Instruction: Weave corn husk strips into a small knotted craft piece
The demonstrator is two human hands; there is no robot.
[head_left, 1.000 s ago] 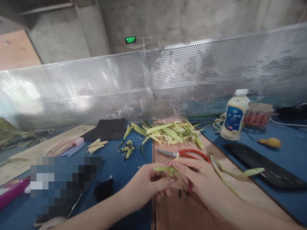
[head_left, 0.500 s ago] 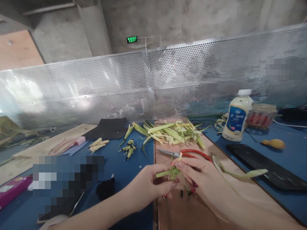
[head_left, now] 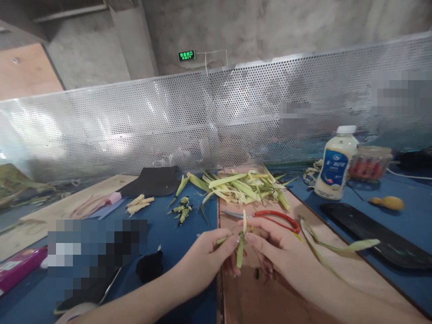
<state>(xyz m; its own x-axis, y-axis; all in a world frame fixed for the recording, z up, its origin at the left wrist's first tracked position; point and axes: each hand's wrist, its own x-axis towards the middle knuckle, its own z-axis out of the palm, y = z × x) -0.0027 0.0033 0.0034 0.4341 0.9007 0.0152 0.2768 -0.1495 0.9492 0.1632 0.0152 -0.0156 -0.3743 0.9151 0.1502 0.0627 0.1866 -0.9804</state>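
Observation:
My left hand (head_left: 208, 260) and my right hand (head_left: 275, 245) meet over the near end of a brown board (head_left: 280, 297). Both pinch a small green leaf strip piece (head_left: 240, 245); one strip hangs down between the fingertips and a short end sticks out to the left. Red-handled scissors (head_left: 270, 217) lie on the board just beyond my right hand. A long pale green leaf strip (head_left: 337, 246) trails off to the right past my right wrist. A pile of cut green and yellow leaf strips (head_left: 243, 186) lies at the board's far end.
On the blue table (head_left: 182, 229): small woven leaf bits (head_left: 181, 209), a black cloth (head_left: 153, 181), a white bottle (head_left: 335, 163), a jar (head_left: 369, 163), a black tray (head_left: 371, 236), a yellow object (head_left: 388, 202). A perforated metal screen (head_left: 168, 126) stands behind. A pink case (head_left: 18, 265) lies far left.
The leaf piece has turned between my fingertips: it lay roughly level before, and now one strip points down. Both hands stayed in place over the board.

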